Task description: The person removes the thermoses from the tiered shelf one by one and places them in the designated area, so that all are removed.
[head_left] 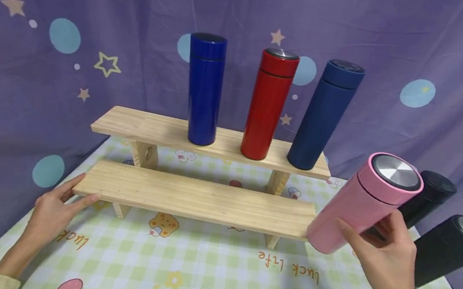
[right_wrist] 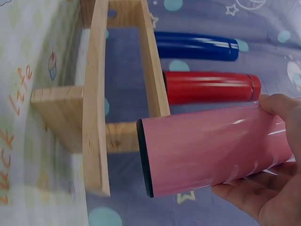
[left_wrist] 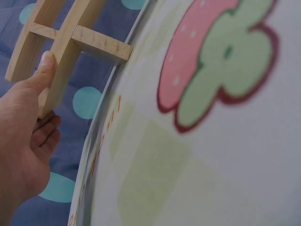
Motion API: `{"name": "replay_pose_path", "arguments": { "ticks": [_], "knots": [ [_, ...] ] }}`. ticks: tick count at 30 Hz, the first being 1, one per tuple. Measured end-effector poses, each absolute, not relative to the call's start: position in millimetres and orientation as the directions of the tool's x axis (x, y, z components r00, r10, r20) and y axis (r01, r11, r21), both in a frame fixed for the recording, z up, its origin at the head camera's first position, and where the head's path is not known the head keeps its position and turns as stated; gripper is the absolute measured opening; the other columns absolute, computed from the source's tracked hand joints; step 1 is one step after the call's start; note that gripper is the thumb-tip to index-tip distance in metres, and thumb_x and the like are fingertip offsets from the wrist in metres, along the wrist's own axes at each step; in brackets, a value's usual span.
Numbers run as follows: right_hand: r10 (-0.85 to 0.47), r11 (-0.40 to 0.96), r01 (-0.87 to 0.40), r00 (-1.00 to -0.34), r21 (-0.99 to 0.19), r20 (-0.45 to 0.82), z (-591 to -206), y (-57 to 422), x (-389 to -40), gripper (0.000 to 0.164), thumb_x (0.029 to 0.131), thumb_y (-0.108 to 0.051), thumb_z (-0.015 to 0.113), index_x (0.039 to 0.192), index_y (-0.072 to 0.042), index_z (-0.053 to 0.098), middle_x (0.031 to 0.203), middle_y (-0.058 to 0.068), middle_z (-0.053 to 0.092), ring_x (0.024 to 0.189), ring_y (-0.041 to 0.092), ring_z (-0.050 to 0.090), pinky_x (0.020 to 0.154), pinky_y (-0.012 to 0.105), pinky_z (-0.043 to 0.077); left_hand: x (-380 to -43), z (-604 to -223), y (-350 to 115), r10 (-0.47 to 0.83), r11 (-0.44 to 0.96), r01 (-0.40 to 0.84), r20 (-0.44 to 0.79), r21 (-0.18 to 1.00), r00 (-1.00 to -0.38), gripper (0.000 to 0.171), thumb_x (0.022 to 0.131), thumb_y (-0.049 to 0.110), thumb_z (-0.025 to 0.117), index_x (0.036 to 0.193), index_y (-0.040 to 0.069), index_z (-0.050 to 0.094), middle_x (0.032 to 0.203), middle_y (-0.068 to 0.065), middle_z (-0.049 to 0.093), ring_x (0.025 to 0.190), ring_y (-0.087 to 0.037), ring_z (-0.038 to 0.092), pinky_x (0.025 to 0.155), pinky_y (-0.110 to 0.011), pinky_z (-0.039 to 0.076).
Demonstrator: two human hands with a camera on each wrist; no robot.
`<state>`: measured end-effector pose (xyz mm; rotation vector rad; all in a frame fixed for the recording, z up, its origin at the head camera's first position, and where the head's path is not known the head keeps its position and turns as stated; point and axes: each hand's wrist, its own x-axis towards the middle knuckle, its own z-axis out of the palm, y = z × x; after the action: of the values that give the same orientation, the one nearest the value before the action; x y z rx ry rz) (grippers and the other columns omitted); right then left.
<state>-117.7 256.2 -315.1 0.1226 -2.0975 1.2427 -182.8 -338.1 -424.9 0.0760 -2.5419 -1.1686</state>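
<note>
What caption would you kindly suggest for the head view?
Left hand gripping the lower shelf, right hand holding the pink flask; three flasks standing on the upper shelf.

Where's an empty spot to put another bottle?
The lower shelf is bare between the left hand and the pink bottle. The upper shelf is bare left of the bright blue bottle. The tablecloth in front of the lower shelf is free. It's crowded at the right, around the right hand and two black bottles.
</note>
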Motion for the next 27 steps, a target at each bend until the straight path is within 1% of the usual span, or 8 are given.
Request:
{"name": "replay_pose_path", "arguments": {
  "ticks": [11,12,13,15,16,18,25,27],
  "knots": [
    [0.049,0.329,-0.607,-0.754,-0.723,0.655,-317.3,208.7,-157.8,0.062,0.076,0.018,0.081,0.133,0.003,0.06,0.114,0.006,0.069,0.098,0.015,0.071,0.074,0.023,0.059,-181.8,-423.7,-339.5,-0.19,0.68,0.085,0.287,0.728,-0.939,0.083,0.095,0.036,0.078,0.16,0.004,0.037,0.14,-0.038,0.049,0.125,-0.061,0.049,0.073,0.001,0.032],
    [0.034,0.315,-0.614,-0.754,-0.723,0.656,-317.2,203.7,-160.9,0.062,0.077,0.016,0.082,0.133,0.002,0.06,0.114,0.005,0.069,0.098,0.015,0.071,0.074,0.024,0.059,-182.1,-423.8,-339.8,-0.189,0.682,0.082,0.284,0.727,-0.94,0.083,0.096,0.036,0.078,0.16,0.004,0.037,0.14,-0.038,0.049,0.125,-0.061,0.049,0.079,-0.002,0.039],
    [0.02,0.296,-0.622,-0.755,-0.725,0.655,-317.4,198.7,-163.9,0.063,0.076,0.016,0.082,0.134,0.001,0.061,0.114,0.006,0.07,0.098,0.016,0.071,0.074,0.025,0.059,-182.4,-424.0,-340.1,-0.187,0.683,0.079,0.278,0.726,-0.942,0.083,0.096,0.037,0.078,0.16,0.004,0.037,0.141,-0.038,0.048,0.126,-0.061,0.048,0.086,-0.009,0.045],
    [-0.009,0.268,-0.631,-0.757,-0.728,0.653,-317.3,188.3,-169.7,0.063,0.076,0.015,0.083,0.134,0.0,0.061,0.114,0.007,0.07,0.098,0.017,0.071,0.074,0.027,0.06,-182.8,-424.2,-340.8,-0.182,0.686,0.075,0.271,0.723,-0.945,0.084,0.096,0.037,0.078,0.161,0.005,0.036,0.142,-0.038,0.047,0.126,-0.061,0.048,0.097,-0.031,0.052],
    [-0.021,0.263,-0.633,-0.759,-0.728,0.651,-317.3,183.2,-172.4,0.064,0.076,0.014,0.084,0.134,-0.001,0.061,0.114,0.006,0.07,0.098,0.017,0.071,0.074,0.028,0.06,-182.9,-424.1,-340.9,-0.183,0.688,0.07,0.265,0.723,-0.947,0.084,0.096,0.037,0.078,0.161,0.005,0.036,0.142,-0.038,0.047,0.127,-0.061,0.048,0.099,-0.044,0.05],
    [-0.042,0.233,-0.636,-0.762,-0.735,0.646,-317.0,173.1,-177.5,0.064,0.076,0.013,0.084,0.134,-0.001,0.061,0.114,0.008,0.071,0.098,0.018,0.071,0.075,0.03,0.061,-183.0,-423.8,-340.8,-0.183,0.688,0.061,0.253,0.724,-0.95,0.084,0.097,0.038,0.077,0.162,0.006,0.035,0.143,-0.037,0.047,0.128,-0.061,0.047,0.096,-0.066,0.042],
    [-0.111,0.151,-0.647,-0.762,-0.747,0.638,-315.1,141.6,-192.6,0.064,0.078,0.012,0.084,0.135,0.001,0.058,0.117,0.014,0.071,0.099,0.023,0.071,0.077,0.038,0.061,-181.9,-422.3,-338.8,-0.183,0.68,0.056,0.243,0.731,-0.953,0.083,0.097,0.038,0.076,0.162,0.007,0.034,0.143,-0.037,0.047,0.128,-0.061,0.046,0.096,-0.067,0.041],
    [-0.127,0.139,-0.644,-0.765,-0.753,0.631,-314.8,133.6,-196.6,0.063,0.079,0.01,0.084,0.135,0.0,0.058,0.117,0.014,0.07,0.099,0.024,0.07,0.076,0.039,0.062,-181.4,-422.8,-339.1,-0.181,0.681,0.058,0.245,0.73,-0.952,0.083,0.097,0.038,0.076,0.162,0.007,0.035,0.142,-0.038,0.047,0.128,-0.061,0.047,0.1,-0.047,0.05]
  ]
}}
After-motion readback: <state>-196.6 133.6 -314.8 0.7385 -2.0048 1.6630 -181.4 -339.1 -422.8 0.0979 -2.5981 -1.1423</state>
